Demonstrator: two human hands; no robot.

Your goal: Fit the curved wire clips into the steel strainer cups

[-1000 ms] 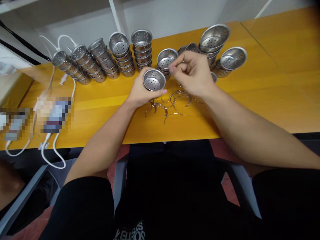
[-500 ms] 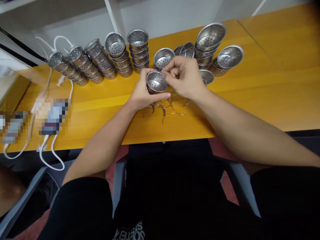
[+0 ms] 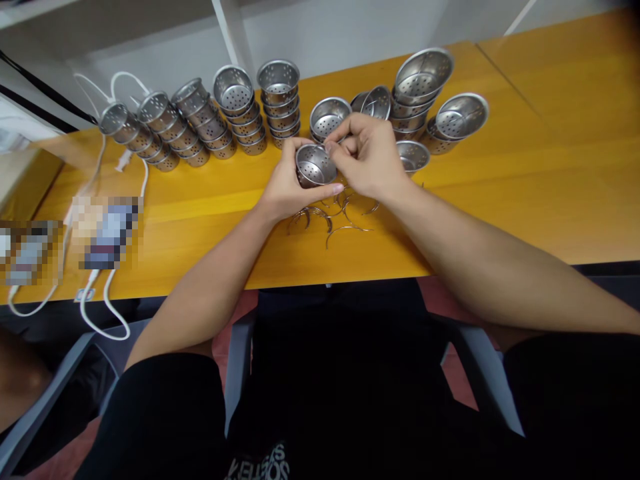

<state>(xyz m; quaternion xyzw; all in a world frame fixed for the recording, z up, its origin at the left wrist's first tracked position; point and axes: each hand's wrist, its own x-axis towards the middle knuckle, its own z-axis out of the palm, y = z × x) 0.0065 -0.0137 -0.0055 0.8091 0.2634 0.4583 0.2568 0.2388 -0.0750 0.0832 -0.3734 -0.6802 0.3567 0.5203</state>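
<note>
My left hand is wrapped round a small perforated steel cup, held tilted just above the orange table. At the cup's right rim my right hand has its fingers pinched together, apparently on a thin wire piece too small to make out. Several curved wire handles lie loose on the table right under both hands.
Leaning stacks of the same steel cups line the table's back edge at left and centre. More stacked cups stand behind my right hand. White cables and blurred items lie at the left. Another person's arm shows at the bottom left.
My right hand has come left from above the back cups to the held cup's rim. My left hand has tilted the cup and raised it slightly towards the right hand.
</note>
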